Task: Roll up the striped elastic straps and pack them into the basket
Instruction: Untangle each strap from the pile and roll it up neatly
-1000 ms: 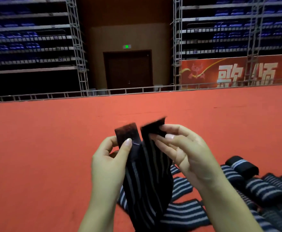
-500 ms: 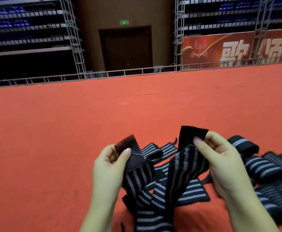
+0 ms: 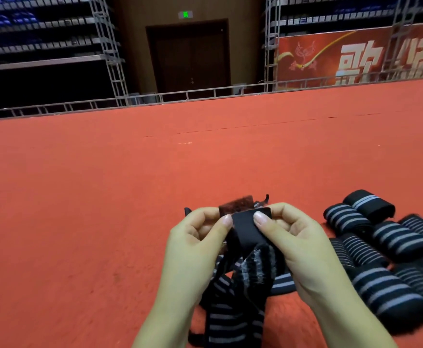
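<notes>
Two hands: left hand (image 3: pixel 195 243) and right hand (image 3: pixel 297 243) pinched one striped strap (image 3: pixel 245 277) by its plain black end, over the red floor (image 3: pixel 105 209).
Rolled straps (image 3: pixel 381 259): grouped on floor, right.
Basket: unseen.
Advice: start tight, edges square.

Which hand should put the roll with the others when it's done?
Probably the right hand: the finished rolls lie on its side. Both hands pinch the strap now.
</notes>
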Demonstrator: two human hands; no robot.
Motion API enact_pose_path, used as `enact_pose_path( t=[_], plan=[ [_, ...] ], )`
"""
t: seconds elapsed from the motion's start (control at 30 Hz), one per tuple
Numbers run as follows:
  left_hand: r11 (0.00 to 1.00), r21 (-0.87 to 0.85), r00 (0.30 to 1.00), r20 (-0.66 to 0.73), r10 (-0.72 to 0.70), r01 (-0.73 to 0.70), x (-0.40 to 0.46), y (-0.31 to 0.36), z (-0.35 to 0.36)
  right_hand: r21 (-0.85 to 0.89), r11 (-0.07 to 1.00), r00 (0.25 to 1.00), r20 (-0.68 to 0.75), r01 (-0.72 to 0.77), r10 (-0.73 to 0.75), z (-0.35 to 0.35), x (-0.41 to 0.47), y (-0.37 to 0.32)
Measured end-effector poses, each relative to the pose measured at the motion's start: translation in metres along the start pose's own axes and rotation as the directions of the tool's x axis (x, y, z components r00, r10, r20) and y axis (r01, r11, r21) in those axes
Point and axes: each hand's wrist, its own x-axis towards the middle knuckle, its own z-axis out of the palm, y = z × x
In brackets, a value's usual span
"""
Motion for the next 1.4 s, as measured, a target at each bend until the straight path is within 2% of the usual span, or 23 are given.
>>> enact_pose_path(
  t=[0.13, 0.4, 0.83, 0.97, 1.13, 1.27, 1.33, 1.4],
  plan=[
    [1.000, 0.020, 0.995, 0.096, -0.003, 0.001, -0.006, 0.006, 0.000, -0.076, 0.994, 0.996, -0.028, 0.081, -0.084, 0.004, -0.001, 0.001],
    [0.999, -0.013, 0.985, 0.165, 0.042, -0.040, -0.009, 0.009, -0.001, -0.188, 0.955, 0.972, -0.017, 0.228, -0.235, 0.001, -0.002, 0.002],
    [0.995, 0.027, 0.978, 0.192, 0.086, -0.093, -0.011, 0.009, -0.003, -0.196, 0.952, 0.971, 0.001, 0.235, -0.239, -0.002, 0.000, 0.005],
    [0.998, -0.013, 0.981, 0.180, 0.070, -0.069, -0.010, 0.009, -0.002, -0.207, 0.951, 0.973, 0.038, 0.231, -0.228, -0.003, 0.000, 0.004],
    [0.993, 0.058, 0.985, 0.151, 0.089, -0.099, -0.009, 0.007, -0.005, -0.232, 0.948, 0.975, 0.072, 0.219, -0.208, -0.004, -0.002, 0.002],
    [0.984, 0.106, 0.973, 0.195, 0.121, -0.143, -0.008, 0.009, -0.012, -0.243, 0.959, 0.989, 0.049, 0.148, -0.140, -0.007, 0.000, 0.001],
    [0.980, 0.111, 0.963, 0.233, 0.136, -0.165, -0.006, 0.011, -0.017, -0.324, 0.933, 0.986, 0.094, 0.158, -0.135, -0.011, 0.001, -0.003],
    [0.974, 0.114, 0.950, 0.267, 0.159, -0.195, -0.004, 0.015, -0.020, -0.358, 0.915, 0.973, 0.196, 0.189, -0.125, -0.011, 0.002, -0.008]
  ],
)
